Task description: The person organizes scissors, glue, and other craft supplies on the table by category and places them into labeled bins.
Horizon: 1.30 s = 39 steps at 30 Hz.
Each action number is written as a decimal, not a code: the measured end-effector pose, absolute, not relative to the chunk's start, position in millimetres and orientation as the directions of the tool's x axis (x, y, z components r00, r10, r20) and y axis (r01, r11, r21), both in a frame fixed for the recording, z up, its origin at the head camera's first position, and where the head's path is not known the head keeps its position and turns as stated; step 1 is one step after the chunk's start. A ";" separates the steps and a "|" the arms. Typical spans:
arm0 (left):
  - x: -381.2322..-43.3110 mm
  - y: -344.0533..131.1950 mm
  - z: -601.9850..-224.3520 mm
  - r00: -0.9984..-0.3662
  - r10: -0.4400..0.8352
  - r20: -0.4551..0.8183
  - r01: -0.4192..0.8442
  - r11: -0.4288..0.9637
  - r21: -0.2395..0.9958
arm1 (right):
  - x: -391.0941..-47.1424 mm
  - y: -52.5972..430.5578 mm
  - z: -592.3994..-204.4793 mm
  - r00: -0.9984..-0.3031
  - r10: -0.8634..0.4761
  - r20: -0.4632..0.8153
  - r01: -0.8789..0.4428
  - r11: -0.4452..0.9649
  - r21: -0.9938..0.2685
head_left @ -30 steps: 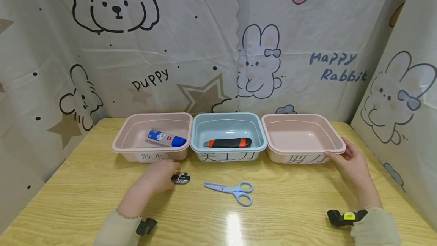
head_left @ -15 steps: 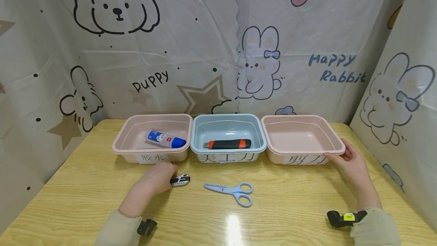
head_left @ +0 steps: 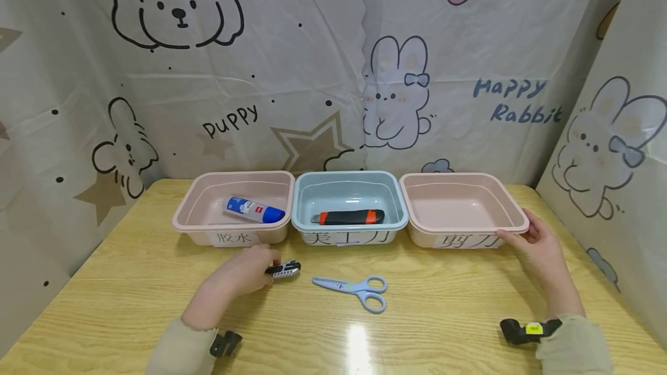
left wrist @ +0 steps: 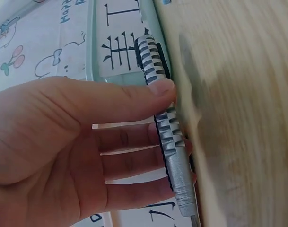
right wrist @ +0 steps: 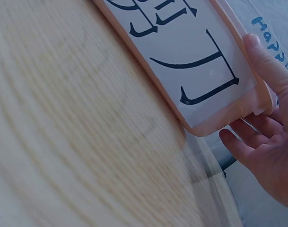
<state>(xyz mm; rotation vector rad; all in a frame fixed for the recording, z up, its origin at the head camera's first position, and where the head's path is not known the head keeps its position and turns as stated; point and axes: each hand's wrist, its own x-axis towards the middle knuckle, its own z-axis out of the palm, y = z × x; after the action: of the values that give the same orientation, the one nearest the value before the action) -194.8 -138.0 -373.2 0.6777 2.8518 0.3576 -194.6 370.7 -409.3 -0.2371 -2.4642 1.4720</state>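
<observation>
My left hand (head_left: 249, 269) pinches a silver-and-black utility knife (head_left: 284, 269) between thumb and fingers, in front of the left pink bin. In the left wrist view the thumb lies across the ribbed silver body of the utility knife (left wrist: 174, 137), and a bit of metal shows at its lower end. The knife is just off the table. At the far right, my right hand (head_left: 539, 253) grips the front right corner of the right pink bin (head_left: 464, 230), thumb on the rim. Blue scissors (head_left: 356, 290) lie on the table between the hands.
Three labelled bins stand in a row at the back. The left pink bin (head_left: 195, 227) holds a blue-and-white glue tube (head_left: 252, 210). Inside the middle blue bin (head_left: 346, 176) lies a black-and-orange utility knife (head_left: 351, 217). A printed cloth (head_left: 312, 74) hangs behind them.
The silver-and-black utility knife has come up off the table and moved slightly right with my left hand. My right hand keeps its place on the bin corner.
</observation>
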 end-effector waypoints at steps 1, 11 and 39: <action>-194.3 -137.4 -372.2 -0.877 0.465 -0.124 0.420 0.866 0.273 | -194.5 370.8 -409.5 -0.953 0.270 0.139 0.006 0.475 -0.880; -193.8 -132.2 -367.4 -0.845 0.531 -0.060 0.499 0.824 0.268 | -193.7 373.2 -413.8 -0.954 0.273 0.126 0.015 0.462 -0.887; -216.2 -84.7 -327.0 -0.710 0.601 0.367 0.680 0.720 0.135 | -196.1 371.6 -410.6 -0.950 0.290 0.119 0.018 0.430 -0.903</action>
<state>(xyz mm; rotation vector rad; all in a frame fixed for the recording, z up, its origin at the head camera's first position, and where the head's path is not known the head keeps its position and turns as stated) -216.2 -84.7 -327.0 1.2190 3.1871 0.4572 -196.1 371.6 -410.6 -0.2681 -2.4287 1.5289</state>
